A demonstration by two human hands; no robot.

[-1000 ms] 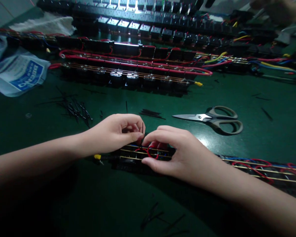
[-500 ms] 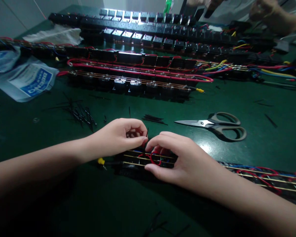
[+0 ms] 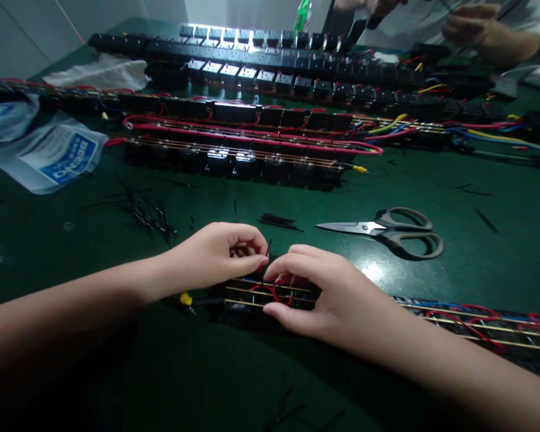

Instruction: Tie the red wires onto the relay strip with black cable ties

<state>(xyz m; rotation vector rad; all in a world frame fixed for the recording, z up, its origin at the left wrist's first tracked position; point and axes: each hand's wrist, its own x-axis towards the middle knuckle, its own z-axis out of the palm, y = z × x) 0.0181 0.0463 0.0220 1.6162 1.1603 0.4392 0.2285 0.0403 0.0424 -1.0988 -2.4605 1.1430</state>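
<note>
My left hand [image 3: 229, 253] is closed in a pinch at the far edge of a long black wired power strip [image 3: 245, 303]. A thin black cable tie [image 3: 269, 246] sticks up at its fingertips; its lower part is hard to make out. Across the same strip lies my right hand [image 3: 310, 285], thumb on the near side and curled fingers toward the far side, gripping it. A red wire loop [image 3: 282, 293] shows between this thumb and the fingers. Brass-coloured bars run along the strip, and a yellow-wrapped lead end [image 3: 186, 299] extends from its left end.
Scissors [image 3: 378, 229] lie beyond my right hand. Loose black cable ties [image 3: 279, 221] and a larger scattered pile [image 3: 148, 213] are on the green table [image 3: 477, 258]. More wired strips [image 3: 234, 150] stretch behind, beside plastic bags [image 3: 58, 153]. Another person's hands [image 3: 481, 30] are at the back right.
The view has shifted slightly. Both my hands keep almost the same pose at the strip, and the cable tie still sticks up. The other person's hands have moved a little.
</note>
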